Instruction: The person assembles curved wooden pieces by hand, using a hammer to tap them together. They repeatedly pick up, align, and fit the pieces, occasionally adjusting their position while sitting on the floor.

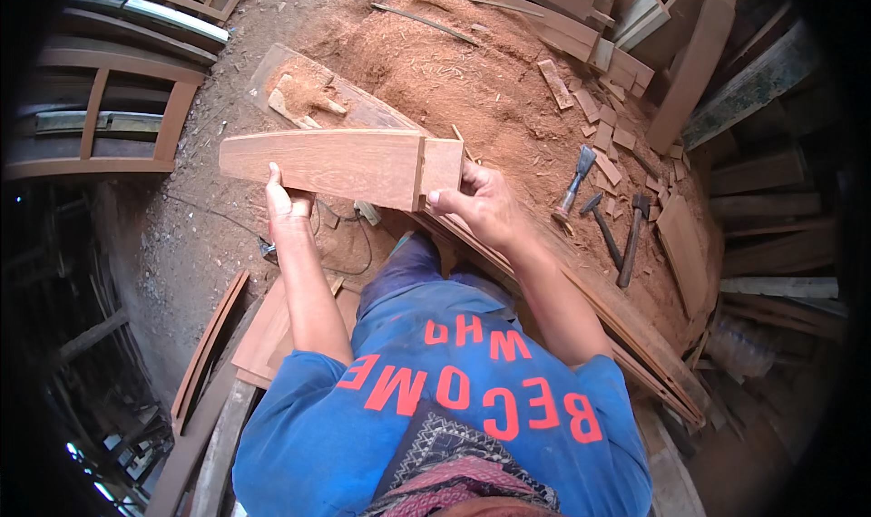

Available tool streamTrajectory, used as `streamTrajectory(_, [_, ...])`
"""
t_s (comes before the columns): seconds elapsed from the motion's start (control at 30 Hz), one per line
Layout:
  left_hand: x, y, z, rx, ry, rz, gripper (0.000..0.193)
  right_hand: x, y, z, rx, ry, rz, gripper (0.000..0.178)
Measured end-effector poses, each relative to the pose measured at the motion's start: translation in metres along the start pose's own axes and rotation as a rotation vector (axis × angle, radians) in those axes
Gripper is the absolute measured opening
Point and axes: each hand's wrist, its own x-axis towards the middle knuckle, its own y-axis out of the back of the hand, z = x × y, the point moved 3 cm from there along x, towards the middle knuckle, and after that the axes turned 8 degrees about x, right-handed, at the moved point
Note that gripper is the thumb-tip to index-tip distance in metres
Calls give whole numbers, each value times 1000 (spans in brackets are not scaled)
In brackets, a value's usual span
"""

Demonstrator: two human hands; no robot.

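"Looking down from the head camera, the only view, what can be said about my hands?"

"Your left hand (290,205) holds the wooden board (327,163) near its left part, between the thumb on the face and the fingers under the near edge. Your right hand (485,207) pinches the stepped end (442,168), with the thumb on the near side and the fingers behind. The piece is in front of your body and, in this view, overlaps another board (372,109) dusted with sawdust (417,91)."

"How is this step done well?"

"In my judgement, you are steadying the piece to look it over. Support it at two places well apart, so it does not twist, and press only softly at the step, because its edge may splinter. Whether the piece touches the long timber (640,336) below, I cannot tell."

"And the containers, with their contents?"

"I cannot make out any box or bin with certainty. Small offcuts (601,136) lie loose in the sawdust; a chisel (574,186) and two hammers (632,240) lie near them, on your right."
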Motion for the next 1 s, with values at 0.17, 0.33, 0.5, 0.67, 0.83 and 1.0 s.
streamTrajectory(0.17, [82, 16, -10, 43, -5, 10, 48, 63, 4, 22, 187, -171, 145, 20])
streamTrajectory(0.33, [149, 19, -3, 145, 21, 94, 45, 128, 10, 51, 284, -319, 180, 18])
streamTrajectory(0.5, [213, 26, -10, 192, 34, 35, 47, 197, 25, 87, 265, -377, 162, 13])
streamTrajectory(0.67, [258, 36, 0, 764, 171, 97, 65, 263, 52, 129, 221, -468, 169, 11])
streamTrajectory(0.83, [264, 16, 52, 1700, -297, 154, 59, 298, 71, 153, 51, -487, 204, 17])
streamTrajectory(1.0, [185, -80, 45, 2188, -814, -382, 97, 305, 77, 159, 26, -494, 207, 21])
